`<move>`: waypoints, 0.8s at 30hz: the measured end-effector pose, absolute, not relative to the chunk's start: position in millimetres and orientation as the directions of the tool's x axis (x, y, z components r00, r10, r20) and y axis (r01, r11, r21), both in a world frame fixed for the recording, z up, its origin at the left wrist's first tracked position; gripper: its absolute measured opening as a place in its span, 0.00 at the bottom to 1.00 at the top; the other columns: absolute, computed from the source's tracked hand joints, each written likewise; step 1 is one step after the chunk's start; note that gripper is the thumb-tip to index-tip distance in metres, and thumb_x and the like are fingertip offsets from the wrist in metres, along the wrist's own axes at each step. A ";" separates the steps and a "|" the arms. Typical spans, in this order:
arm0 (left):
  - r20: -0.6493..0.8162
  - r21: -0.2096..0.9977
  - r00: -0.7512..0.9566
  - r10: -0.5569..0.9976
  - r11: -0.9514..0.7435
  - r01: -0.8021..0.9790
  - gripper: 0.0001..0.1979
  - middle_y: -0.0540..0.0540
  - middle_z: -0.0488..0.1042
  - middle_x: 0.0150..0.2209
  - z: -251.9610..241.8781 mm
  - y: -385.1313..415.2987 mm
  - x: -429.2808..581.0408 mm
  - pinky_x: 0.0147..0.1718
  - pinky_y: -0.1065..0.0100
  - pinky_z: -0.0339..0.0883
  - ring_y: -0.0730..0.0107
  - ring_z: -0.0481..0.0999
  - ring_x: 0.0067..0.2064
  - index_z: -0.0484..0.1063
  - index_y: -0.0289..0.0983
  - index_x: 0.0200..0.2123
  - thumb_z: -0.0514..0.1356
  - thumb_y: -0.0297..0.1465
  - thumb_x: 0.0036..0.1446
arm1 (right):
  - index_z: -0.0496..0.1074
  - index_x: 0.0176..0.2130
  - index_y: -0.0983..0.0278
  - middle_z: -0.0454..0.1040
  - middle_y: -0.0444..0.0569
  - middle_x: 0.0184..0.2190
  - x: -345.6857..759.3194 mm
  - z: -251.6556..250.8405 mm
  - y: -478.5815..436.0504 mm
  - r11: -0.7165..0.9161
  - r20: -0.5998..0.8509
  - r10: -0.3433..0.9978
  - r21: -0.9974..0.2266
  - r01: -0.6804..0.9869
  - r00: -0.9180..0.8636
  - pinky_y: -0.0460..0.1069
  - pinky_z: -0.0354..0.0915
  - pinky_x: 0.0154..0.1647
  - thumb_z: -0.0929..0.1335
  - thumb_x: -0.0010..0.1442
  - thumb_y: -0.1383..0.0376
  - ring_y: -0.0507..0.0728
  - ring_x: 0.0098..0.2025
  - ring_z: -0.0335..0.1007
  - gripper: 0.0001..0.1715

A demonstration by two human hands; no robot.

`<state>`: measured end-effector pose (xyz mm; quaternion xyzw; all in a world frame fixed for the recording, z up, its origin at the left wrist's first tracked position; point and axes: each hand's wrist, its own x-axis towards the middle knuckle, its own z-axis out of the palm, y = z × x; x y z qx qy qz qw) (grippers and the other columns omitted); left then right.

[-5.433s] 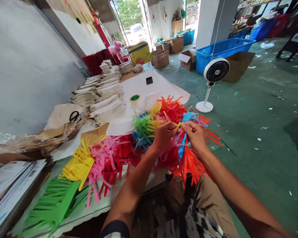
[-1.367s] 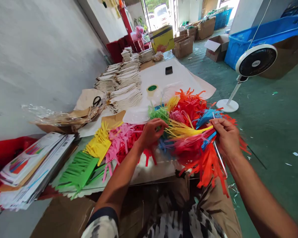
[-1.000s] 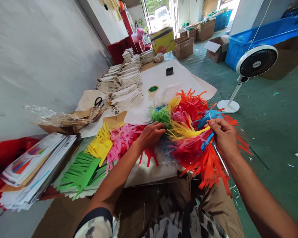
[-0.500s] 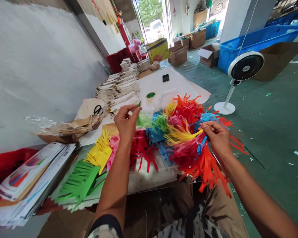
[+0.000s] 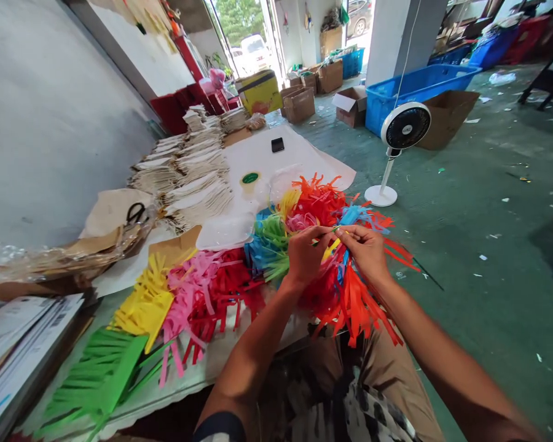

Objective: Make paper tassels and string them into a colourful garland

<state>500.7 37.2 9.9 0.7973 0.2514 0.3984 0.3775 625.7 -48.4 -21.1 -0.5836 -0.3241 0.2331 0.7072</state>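
My left hand (image 5: pixel 306 252) and my right hand (image 5: pixel 365 248) meet fingertip to fingertip above a heap of colored fringed paper. The left pinches the narrow end of a green paper tassel; green fringe (image 5: pixel 274 236) spreads behind that hand. Between my right fingers is the twisted end of a yellow paper tassel (image 5: pixel 332 250). Orange-red fringe (image 5: pixel 359 307) hangs over the table edge below, and blue strips (image 5: pixel 352 215) show just behind the fingers. The exact join at the fingertips is hidden.
Green (image 5: pixel 96 374), yellow (image 5: pixel 142 301), pink (image 5: pixel 188 288) and red (image 5: pixel 230 276) fringed sheets lie to the left. Behind are a clear plastic tray (image 5: pixel 225 232), tape roll (image 5: pixel 250 178), phone (image 5: pixel 277 145), scissors (image 5: pixel 136 213) and paper stacks (image 5: pixel 198 172). A fan (image 5: pixel 405 129) stands right.
My left hand has moved right, bringing the green tassel's end to my right hand. The right hand still holds the yellow tassel. The view has turned to the right.
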 end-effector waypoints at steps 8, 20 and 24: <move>0.231 0.935 0.635 0.738 -0.349 0.065 0.10 0.46 0.86 0.34 15.3 42.6 492.3 0.36 0.68 0.73 0.67 0.83 0.35 0.86 0.37 0.35 0.66 0.36 0.60 | 0.83 0.38 0.60 0.80 0.46 0.30 629.1 -25.5 -50.8 0.204 0.205 0.738 -0.976 0.076 0.643 0.49 0.62 0.32 0.76 0.59 0.47 0.54 0.30 0.69 0.20; 0.295 0.822 0.680 0.671 -0.541 0.177 0.04 0.47 0.84 0.31 22.1 56.1 484.8 0.35 0.68 0.72 0.67 0.81 0.32 0.84 0.39 0.33 0.67 0.30 0.56 | 0.83 0.37 0.60 0.72 0.43 0.24 631.2 -33.2 -51.5 0.172 0.206 0.798 -0.979 0.113 0.567 0.49 0.50 0.26 0.75 0.61 0.47 0.52 0.24 0.55 0.19; 0.402 0.720 0.589 0.701 -0.639 0.270 0.05 0.47 0.85 0.35 19.7 48.9 487.1 0.42 0.64 0.72 0.64 0.83 0.38 0.82 0.42 0.37 0.66 0.27 0.58 | 0.83 0.37 0.60 0.70 0.43 0.23 629.6 -32.4 -51.5 0.163 0.204 0.797 -0.979 0.123 0.568 0.48 0.50 0.26 0.74 0.61 0.46 0.52 0.25 0.54 0.21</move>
